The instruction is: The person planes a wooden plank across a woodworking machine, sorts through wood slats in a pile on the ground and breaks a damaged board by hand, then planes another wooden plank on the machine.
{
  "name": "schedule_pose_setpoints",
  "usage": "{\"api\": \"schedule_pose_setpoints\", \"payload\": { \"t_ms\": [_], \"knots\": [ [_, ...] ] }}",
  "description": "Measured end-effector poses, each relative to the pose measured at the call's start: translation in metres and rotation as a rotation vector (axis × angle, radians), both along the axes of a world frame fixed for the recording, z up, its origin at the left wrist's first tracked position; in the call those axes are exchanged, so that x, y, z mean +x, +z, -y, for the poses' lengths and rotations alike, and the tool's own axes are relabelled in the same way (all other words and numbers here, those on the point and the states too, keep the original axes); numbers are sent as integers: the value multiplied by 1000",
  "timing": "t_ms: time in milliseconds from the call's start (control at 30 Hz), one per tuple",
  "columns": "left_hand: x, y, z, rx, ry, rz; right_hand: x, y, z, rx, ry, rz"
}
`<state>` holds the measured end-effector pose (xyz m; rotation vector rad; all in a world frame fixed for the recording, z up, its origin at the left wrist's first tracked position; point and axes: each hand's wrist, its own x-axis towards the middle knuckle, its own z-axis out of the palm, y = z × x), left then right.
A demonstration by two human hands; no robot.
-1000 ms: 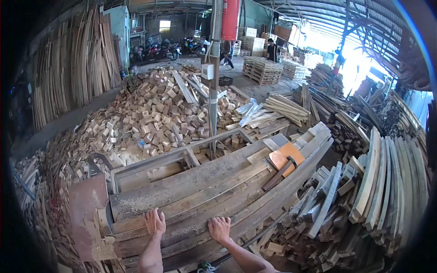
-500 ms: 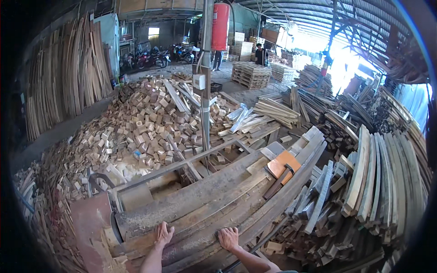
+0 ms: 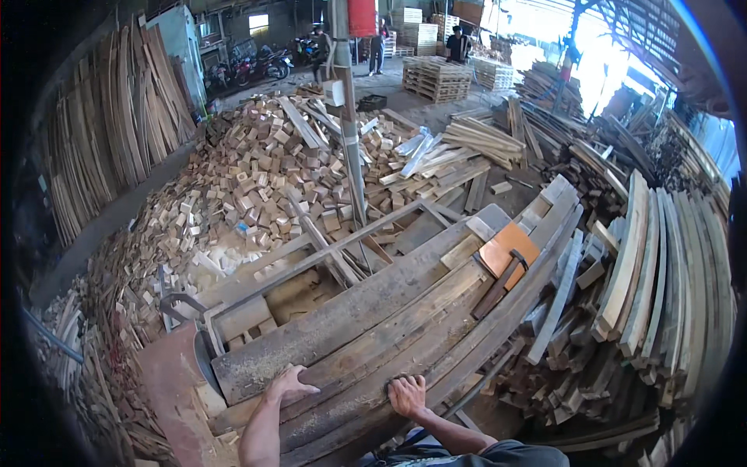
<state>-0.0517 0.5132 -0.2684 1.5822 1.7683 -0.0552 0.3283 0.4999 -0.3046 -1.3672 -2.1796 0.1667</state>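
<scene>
A bench of long worn planks (image 3: 366, 362), dusted with sawdust, runs from lower left to upper right in front of me. My left hand (image 3: 289, 383) rests on it near the left end, thumb and fingers apart, holding nothing visible. Farther right, my right hand (image 3: 408, 395) lies on the boards with its fingers curled under. What those fingers hold, if anything, is hidden. Toward the bench's far right end, a hammer (image 3: 493, 296) with a dark head and brown handle lies partly over an orange panel (image 3: 510, 247).
A curved dark disc edge (image 3: 205, 359) stands at the bench's left end. Beyond a post (image 3: 350, 148) spreads a heap of wood offcuts (image 3: 257, 171). Stacked timber (image 3: 661, 257) flanks the right side. People (image 3: 457, 47) stand far back near pallets (image 3: 436, 80).
The view has tilted downward, and the bench sits farther right in it. My left hand has shifted slightly right along the planks; the right stays on the boards. The hammer lies still.
</scene>
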Motion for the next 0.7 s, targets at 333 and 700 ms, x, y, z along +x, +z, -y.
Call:
{"api": "schedule_pose_setpoints", "payload": {
  "t_ms": [333,700],
  "knots": [
    [56,73,28,132,117,-215,1,47,-29,-768,-318,-1045],
    [168,166,110,110,109,-363,16,15,-92,-1386,-436,-2250]
  ]
}}
